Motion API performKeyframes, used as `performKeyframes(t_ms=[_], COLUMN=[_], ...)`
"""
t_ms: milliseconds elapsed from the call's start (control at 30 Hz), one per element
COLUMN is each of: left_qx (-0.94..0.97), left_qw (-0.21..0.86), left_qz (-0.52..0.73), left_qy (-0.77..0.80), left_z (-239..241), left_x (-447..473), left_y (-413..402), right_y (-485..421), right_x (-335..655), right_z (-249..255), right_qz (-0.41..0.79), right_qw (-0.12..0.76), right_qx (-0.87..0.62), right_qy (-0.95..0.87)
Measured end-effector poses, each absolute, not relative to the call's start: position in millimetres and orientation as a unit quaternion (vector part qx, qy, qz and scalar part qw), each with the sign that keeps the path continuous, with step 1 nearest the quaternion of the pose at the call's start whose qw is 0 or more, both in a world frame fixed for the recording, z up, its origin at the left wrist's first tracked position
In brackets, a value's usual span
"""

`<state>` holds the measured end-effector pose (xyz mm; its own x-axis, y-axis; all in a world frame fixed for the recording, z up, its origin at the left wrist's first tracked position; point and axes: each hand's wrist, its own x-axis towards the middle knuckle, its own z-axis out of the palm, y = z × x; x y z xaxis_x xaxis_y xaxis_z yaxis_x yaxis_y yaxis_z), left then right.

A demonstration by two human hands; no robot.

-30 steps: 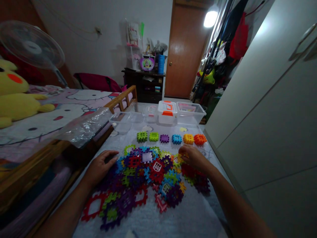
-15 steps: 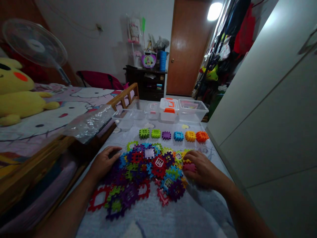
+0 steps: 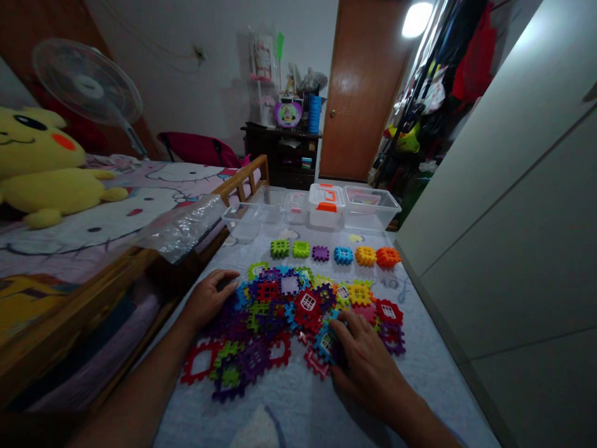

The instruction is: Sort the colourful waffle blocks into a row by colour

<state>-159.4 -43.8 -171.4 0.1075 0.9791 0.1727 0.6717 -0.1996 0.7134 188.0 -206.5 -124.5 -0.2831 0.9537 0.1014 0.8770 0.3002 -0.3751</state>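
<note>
A heap of coloured interlocking plastic tiles (image 3: 289, 311) lies on a pale mat (image 3: 420, 367) in front of me. My left hand (image 3: 209, 297) rests on the heap's left edge, fingers curled loosely over dark purple pieces. My right hand (image 3: 364, 361) lies on the heap's near right part, fingers bent over a blue tile (image 3: 326, 342). Beyond the heap a row of several single tiles stands in a line, from a green one (image 3: 280, 248) to an orange one (image 3: 388, 256).
Clear plastic boxes (image 3: 373, 208) and a white box with an orange latch (image 3: 326, 206) stand behind the row. A wooden bed frame (image 3: 140, 267) with a crumpled clear bag (image 3: 180, 227) borders the left. White cupboard doors (image 3: 504, 218) close the right side.
My right hand has moved from the heap's far right edge down to its near side, onto the blue tile. Red and orange tiles at the right are now uncovered. The left hand has stayed put.
</note>
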Motion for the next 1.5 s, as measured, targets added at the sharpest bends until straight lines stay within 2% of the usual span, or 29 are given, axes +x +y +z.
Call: performKeyframes(t_ms=[333,533,833,1000,1133,1300,1500], left_qx=[0.708,0.709,0.706,0.706,0.703,0.706,0.708], left_qw=[0.240,0.237,0.235,0.244,0.245,0.240,0.241], left_qz=[0.323,0.324,0.319,0.315,0.319,0.321,0.319], left_qy=[0.580,0.580,0.587,0.586,0.587,0.584,0.582], left_z=[-168,-168,-168,-170,-168,-166,-165], left_x=[-158,-158,-158,-159,-158,-156,-156], left_y=[-44,-44,-44,-44,-44,-46,-45], right_y=[-193,-182,-181,-192,-194,-192,-188], right_x=[218,235,227,213,202,200,226], right_z=[-128,-135,-130,-116,-115,-118,-115], right_qz=[0.045,0.046,0.027,0.093,0.106,0.116,0.098], right_qw=[0.213,0.259,0.215,0.174,0.152,0.166,0.224], right_qx=[-0.617,-0.669,-0.668,-0.579,-0.578,-0.583,-0.608], right_qy=[-0.757,-0.696,-0.712,-0.791,-0.795,-0.787,-0.755])
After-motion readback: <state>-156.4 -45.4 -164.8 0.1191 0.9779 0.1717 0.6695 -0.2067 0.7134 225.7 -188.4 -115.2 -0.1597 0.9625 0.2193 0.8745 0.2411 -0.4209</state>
